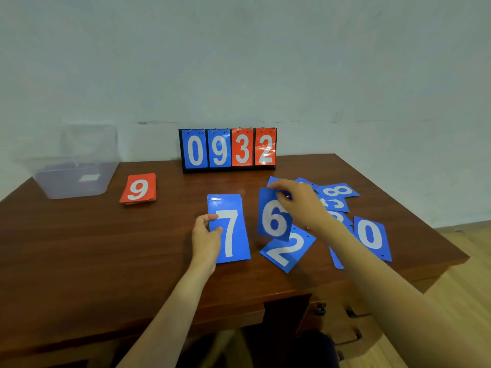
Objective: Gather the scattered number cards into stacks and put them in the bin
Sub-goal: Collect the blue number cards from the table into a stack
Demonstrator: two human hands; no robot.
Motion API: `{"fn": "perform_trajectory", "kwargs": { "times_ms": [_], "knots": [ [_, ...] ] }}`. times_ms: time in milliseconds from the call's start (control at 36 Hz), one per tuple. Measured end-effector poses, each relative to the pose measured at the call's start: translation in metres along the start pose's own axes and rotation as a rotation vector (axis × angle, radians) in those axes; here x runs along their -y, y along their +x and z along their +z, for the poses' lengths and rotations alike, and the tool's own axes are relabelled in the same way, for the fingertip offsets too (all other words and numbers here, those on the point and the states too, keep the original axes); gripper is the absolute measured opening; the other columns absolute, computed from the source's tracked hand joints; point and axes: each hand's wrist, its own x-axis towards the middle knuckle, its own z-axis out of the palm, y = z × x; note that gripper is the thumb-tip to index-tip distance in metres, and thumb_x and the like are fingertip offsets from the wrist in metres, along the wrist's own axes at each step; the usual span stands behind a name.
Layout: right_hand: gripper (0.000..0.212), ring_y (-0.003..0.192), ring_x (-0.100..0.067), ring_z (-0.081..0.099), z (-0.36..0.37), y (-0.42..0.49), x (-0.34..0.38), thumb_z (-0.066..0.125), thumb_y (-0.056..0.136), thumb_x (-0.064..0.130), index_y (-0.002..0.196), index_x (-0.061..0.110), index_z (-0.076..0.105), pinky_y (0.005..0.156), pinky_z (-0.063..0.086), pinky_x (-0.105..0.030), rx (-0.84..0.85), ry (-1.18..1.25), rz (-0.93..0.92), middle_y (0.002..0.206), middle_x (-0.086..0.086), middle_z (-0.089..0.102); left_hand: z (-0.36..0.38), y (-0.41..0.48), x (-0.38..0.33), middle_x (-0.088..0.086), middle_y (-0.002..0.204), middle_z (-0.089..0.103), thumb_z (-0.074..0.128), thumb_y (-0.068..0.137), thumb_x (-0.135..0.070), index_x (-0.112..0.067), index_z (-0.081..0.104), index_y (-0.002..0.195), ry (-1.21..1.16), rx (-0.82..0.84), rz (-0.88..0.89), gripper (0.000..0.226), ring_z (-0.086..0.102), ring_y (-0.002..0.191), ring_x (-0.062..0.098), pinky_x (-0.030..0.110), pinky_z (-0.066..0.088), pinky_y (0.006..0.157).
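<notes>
At the centre of the frame, the left hand (pixel 206 235) grips the blue 7 card (pixel 229 229) by its left edge, thumb on the face and fingers curled behind; whether more cards sit under the 7 cannot be told. Just right of it, the right hand (pixel 289 199) pinches the top edge of the blue 6 card (pixel 273 221), which hangs tilted and seems lifted off the worktop (pixel 106 248), its lower corner overlapping the 2 card (pixel 287 249) in the picture.

The step in hand looks like laying the 6 onto the 7 to build the blue stack. To do it well, bring the 6 across to the left with its top edge matched to the 7's top edge; let the left thumb open briefly to admit it, then clamp again; square the edges before reaching for another.

The loose blue cards lie at centre right: the 8 card (pixel 340 191) and the 3 card (pixel 336 204) behind the right wrist, the 0 card (pixel 372 237) nearest the right edge of the worktop; others are partly hidden by the arm. Thin and flat, they will likely lift best by sliding a corner over a neighbour.

A red stack (pixel 139 188) topped by a 9 waits at centre left; the clear bin (pixel 74 179) stands in the upper left; a flip scoreboard (pixel 228 150) reading 0932 stands behind.
</notes>
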Motion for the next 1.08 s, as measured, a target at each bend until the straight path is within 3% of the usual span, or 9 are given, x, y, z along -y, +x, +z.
{"fn": "perform_trajectory", "kwargs": {
  "times_ms": [56,167,306,417,500,583,750,889,1083],
  "knots": [
    [0.027,0.1,-0.005,0.055,-0.012,0.003,0.014,0.05,0.095,0.008,0.118,0.017,0.062,0.081,0.044,-0.011,-0.051,0.167,-0.01,0.114,0.005,0.063,-0.006,0.001,-0.002,-0.001,0.114,0.052,0.052,0.095,-0.005,-0.021,0.051,0.108,0.028,-0.028,0.037,0.021,0.061,0.079,0.009,0.03,0.054,0.059],
    [0.022,0.096,-0.011,0.06,-0.014,0.009,0.029,0.055,0.094,0.014,0.113,0.019,0.064,0.079,0.053,-0.024,0.012,0.338,0.016,0.105,0.006,0.064,-0.012,0.0,-0.008,-0.006,0.1,0.05,0.046,0.09,0.004,-0.017,0.052,0.108,0.069,-0.046,0.134,0.028,0.051,0.068,0.004,0.021,0.044,0.052],
    [0.02,0.097,-0.007,0.057,0.013,0.008,0.037,0.06,0.092,0.017,0.112,0.018,0.064,0.074,0.049,-0.014,0.119,0.274,0.02,0.109,0.005,0.062,-0.012,-0.006,-0.015,-0.004,0.111,0.056,0.053,0.095,-0.012,-0.022,0.057,0.098,-0.017,0.056,0.08,0.011,0.061,0.093,0.014,0.037,0.055,0.074],
    [0.018,0.093,-0.004,0.052,0.031,0.007,0.037,0.065,0.088,0.016,0.106,0.015,0.065,0.068,0.041,-0.004,0.033,0.224,0.011,0.109,0.0,0.064,-0.008,-0.012,-0.016,0.004,0.11,0.063,0.066,0.088,-0.014,-0.021,0.056,0.094,-0.091,0.146,0.086,0.014,0.066,0.095,0.024,0.04,0.056,0.073],
    [0.016,0.088,-0.006,0.052,0.036,0.006,0.036,0.067,0.086,0.019,0.102,0.015,0.066,0.07,0.042,-0.008,-0.058,0.177,0.007,0.102,-0.001,0.064,-0.003,-0.016,-0.015,0.002,0.107,0.063,0.066,0.085,-0.005,-0.019,0.054,0.095,-0.108,0.186,0.114,0.021,0.066,0.09,0.02,0.03,0.056,0.065],
    [0.017,0.086,-0.006,0.05,0.039,0.004,0.028,0.069,0.085,0.023,0.1,0.015,0.066,0.077,0.045,-0.017,-0.119,0.127,-0.008,0.097,0.0,0.062,0.004,-0.017,-0.012,-0.001,0.106,0.062,0.064,0.087,-0.003,-0.019,0.054,0.095,-0.113,0.209,0.118,0.02,0.065,0.094,0.019,0.032,0.057,0.071],
    [0.032,0.112,-0.018,0.048,0.042,0.005,-0.013,0.064,0.089,0.019,0.119,0.014,0.055,0.085,0.043,-0.025,-0.18,-0.029,0.101,0.121,-0.004,0.052,0.021,-0.01,0.001,0.001,0.113,0.059,0.056,0.093,-0.005,-0.021,0.054,0.097,-0.046,0.158,0.086,0.016,0.062,0.099,0.019,0.042,0.056,0.079],
    [0.044,0.114,-0.028,0.051,0.045,-0.006,-0.048,0.063,0.088,0.035,0.123,0.009,0.054,0.092,0.045,-0.035,0.273,-0.232,0.276,0.124,-0.011,0.052,0.024,0.001,0.012,-0.002,0.107,0.056,0.049,0.095,-0.004,-0.015,0.053,0.107,-0.055,0.008,0.061,0.017,0.057,0.085,0.006,0.027,0.052,0.066],
    [0.077,0.121,-0.027,0.049,0.036,-0.023,-0.037,0.069,0.078,0.053,0.136,0.009,0.043,0.101,0.043,-0.041,0.732,-0.192,0.214,0.137,-0.008,0.048,0.027,0.014,0.014,0.0,0.115,0.055,0.052,0.095,-0.008,-0.019,0.053,0.105,-0.037,-0.069,0.018,0.015,0.06,0.09,0.011,0.024,0.052,0.058]
  ]
}}
